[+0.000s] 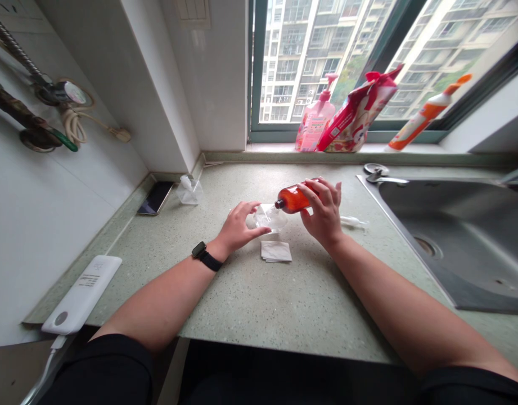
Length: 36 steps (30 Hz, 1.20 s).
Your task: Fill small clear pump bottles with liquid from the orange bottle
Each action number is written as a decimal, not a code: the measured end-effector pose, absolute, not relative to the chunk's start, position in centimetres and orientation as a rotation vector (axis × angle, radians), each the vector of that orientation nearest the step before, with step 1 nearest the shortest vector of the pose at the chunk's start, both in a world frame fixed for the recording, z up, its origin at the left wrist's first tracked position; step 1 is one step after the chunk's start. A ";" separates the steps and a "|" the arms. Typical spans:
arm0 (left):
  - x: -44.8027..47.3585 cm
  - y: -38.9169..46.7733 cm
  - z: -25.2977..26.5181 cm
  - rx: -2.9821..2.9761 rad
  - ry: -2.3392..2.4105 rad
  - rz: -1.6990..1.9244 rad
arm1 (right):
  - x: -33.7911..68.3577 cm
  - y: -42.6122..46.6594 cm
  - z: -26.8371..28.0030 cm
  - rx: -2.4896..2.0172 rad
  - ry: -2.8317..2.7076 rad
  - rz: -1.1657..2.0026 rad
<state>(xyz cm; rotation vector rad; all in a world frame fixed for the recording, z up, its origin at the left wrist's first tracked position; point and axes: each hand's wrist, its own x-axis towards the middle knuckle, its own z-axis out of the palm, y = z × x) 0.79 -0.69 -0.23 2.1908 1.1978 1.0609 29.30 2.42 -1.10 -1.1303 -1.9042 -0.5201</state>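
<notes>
In my right hand [325, 218] is an orange-red see-through bottle [293, 199], tipped on its side with its uncapped, dark threaded neck pointing left. The neck is over the right side of a small clear plastic container [269, 219] on the counter. My left hand [237, 226] grips that container from the left, thumb in front and fingers behind. Whether liquid is flowing out cannot be made out. Just in front of the container lies a folded white tissue [276, 251]. A clear and white pump top [355, 223] rests behind my right wrist.
A second clear container [189, 190] and a phone [156, 198] are at the back left. A white power bank [82, 295] with a cable lies at the left edge. The steel sink [461, 236] is on the right. A pink pump bottle [315, 121] stands on the windowsill.
</notes>
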 end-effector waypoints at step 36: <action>0.7 -0.7 -0.3 2.205 1.181 1.054 | 29.3 2.3 -1.0 -1.141 -1.906 -0.507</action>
